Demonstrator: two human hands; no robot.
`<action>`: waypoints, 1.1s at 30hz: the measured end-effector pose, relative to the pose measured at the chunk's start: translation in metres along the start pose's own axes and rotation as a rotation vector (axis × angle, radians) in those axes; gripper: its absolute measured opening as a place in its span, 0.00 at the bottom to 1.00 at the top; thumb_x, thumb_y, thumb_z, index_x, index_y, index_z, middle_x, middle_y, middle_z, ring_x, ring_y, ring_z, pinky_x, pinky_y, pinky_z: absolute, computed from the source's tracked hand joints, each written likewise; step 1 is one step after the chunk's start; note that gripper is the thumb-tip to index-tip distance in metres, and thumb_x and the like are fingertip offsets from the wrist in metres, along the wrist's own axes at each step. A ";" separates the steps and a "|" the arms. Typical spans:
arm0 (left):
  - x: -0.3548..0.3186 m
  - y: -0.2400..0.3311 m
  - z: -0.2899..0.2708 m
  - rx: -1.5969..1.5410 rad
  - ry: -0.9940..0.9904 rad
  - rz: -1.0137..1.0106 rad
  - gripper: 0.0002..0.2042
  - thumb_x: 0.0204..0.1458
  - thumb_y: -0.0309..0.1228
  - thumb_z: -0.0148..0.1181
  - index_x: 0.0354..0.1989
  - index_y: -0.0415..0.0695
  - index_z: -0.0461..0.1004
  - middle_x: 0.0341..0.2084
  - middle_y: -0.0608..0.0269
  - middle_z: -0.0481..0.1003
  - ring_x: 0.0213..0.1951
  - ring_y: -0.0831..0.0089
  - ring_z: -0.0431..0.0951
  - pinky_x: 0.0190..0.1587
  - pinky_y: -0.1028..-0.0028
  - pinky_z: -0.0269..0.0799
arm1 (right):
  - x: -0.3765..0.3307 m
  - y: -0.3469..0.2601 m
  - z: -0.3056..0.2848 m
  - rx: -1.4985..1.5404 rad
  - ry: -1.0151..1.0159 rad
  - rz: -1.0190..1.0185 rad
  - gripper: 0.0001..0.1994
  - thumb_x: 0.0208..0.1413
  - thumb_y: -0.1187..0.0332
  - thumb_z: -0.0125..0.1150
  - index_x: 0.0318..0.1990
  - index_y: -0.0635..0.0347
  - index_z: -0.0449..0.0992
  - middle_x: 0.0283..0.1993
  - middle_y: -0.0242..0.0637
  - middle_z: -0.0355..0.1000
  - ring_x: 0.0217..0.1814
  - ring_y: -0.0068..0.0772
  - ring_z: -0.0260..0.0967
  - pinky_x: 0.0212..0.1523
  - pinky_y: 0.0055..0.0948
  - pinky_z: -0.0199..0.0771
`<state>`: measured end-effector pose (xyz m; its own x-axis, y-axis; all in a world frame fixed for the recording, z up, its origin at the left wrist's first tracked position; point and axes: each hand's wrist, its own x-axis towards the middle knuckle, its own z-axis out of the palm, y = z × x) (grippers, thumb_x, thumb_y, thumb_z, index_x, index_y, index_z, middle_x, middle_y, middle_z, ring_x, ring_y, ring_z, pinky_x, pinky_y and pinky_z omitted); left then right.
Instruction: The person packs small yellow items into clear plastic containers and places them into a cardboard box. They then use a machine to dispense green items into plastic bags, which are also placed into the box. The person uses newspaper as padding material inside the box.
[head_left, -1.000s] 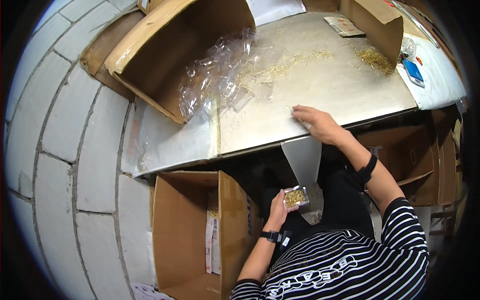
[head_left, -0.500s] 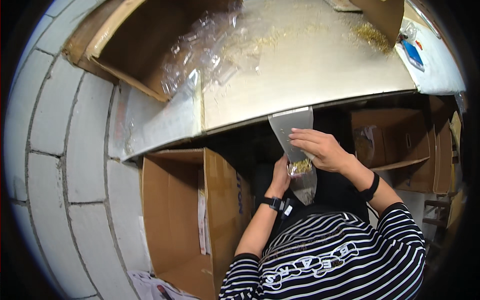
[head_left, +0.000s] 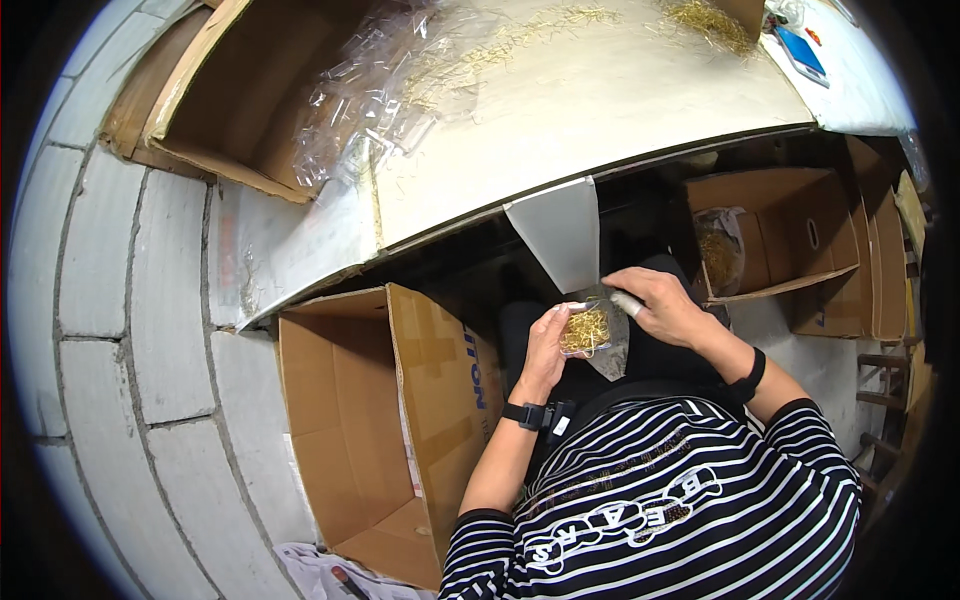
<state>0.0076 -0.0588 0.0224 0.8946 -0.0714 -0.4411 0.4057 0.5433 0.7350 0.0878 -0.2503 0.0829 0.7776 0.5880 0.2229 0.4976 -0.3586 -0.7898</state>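
Observation:
My left hand (head_left: 545, 345) is closed around the side of a small clear plastic box (head_left: 570, 352), held above my lap. Thin gold-coloured pieces (head_left: 587, 328), like pins or short wires, fill the box. Just beyond its upper right corner is my right hand (head_left: 660, 308), fingers reaching left and the thumb, with a white covering on its tip, a little apart from them. I see nothing held in it. A pale grey chute (head_left: 562, 238) slopes from the table edge down toward the box, its lower end beside my right fingertips.
On the pale tabletop (head_left: 600, 110) lie a heap of clear plastic boxes (head_left: 365, 110), scattered gold pieces (head_left: 540, 25) and a gold pile (head_left: 712, 25). Open cartons stand at left (head_left: 345, 440), back left (head_left: 230, 90) and right (head_left: 780, 230). A blue device (head_left: 802, 55) lies at the far right.
My right hand has left the chute's surface and come down beside the box. My left hand has raised the filled box clear of the chute's lower end. The head view has shifted slightly.

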 end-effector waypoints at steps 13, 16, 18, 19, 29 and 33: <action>-0.014 0.019 0.027 -0.075 0.026 0.071 0.16 0.62 0.39 0.42 0.46 0.37 0.67 0.34 0.58 0.75 0.30 0.73 0.79 0.24 0.76 0.79 | 0.014 -0.003 0.023 0.644 0.038 0.325 0.04 0.49 0.79 0.57 0.31 0.68 0.78 0.42 0.38 0.73 0.42 0.25 0.70 0.44 0.24 0.70; -0.013 0.023 0.033 -0.107 0.022 0.128 0.16 0.62 0.39 0.42 0.44 0.38 0.68 0.34 0.59 0.74 0.31 0.74 0.79 0.25 0.77 0.79 | 0.007 -0.001 0.031 0.682 -0.017 0.363 0.06 0.49 0.78 0.59 0.35 0.67 0.78 0.47 0.40 0.71 0.43 0.29 0.71 0.45 0.25 0.71; -0.012 0.023 0.035 -0.120 0.045 0.128 0.16 0.62 0.39 0.42 0.44 0.38 0.68 0.34 0.59 0.75 0.31 0.75 0.79 0.25 0.77 0.79 | 0.007 -0.008 0.025 0.564 -0.030 0.313 0.07 0.49 0.77 0.59 0.36 0.66 0.78 0.48 0.40 0.70 0.46 0.30 0.70 0.47 0.26 0.69; -0.011 0.023 0.035 -0.128 0.058 0.129 0.16 0.62 0.39 0.42 0.43 0.38 0.68 0.33 0.60 0.75 0.30 0.75 0.79 0.25 0.77 0.79 | 0.008 -0.013 0.021 0.505 -0.039 0.289 0.07 0.49 0.76 0.59 0.37 0.66 0.78 0.48 0.39 0.70 0.47 0.31 0.70 0.49 0.27 0.68; -0.011 0.023 0.029 -0.154 0.110 0.131 0.14 0.60 0.37 0.46 0.44 0.39 0.68 0.31 0.61 0.75 0.28 0.75 0.79 0.22 0.77 0.79 | 0.012 -0.018 0.016 -0.070 -0.228 -0.102 0.18 0.53 0.68 0.55 0.52 0.56 0.71 0.63 0.40 0.59 0.66 0.45 0.53 0.63 0.41 0.56; -0.012 0.026 0.026 -0.145 0.150 0.136 0.12 0.60 0.36 0.47 0.43 0.40 0.69 0.32 0.61 0.75 0.29 0.73 0.79 0.22 0.76 0.80 | 0.010 -0.018 0.011 -0.080 -0.254 -0.108 0.20 0.53 0.66 0.56 0.55 0.51 0.69 0.65 0.40 0.56 0.67 0.43 0.52 0.63 0.40 0.56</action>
<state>0.0120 -0.0659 0.0601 0.8968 0.1298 -0.4229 0.2430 0.6542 0.7162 0.0826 -0.2298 0.0929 0.6026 0.7848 0.1449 0.6089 -0.3347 -0.7192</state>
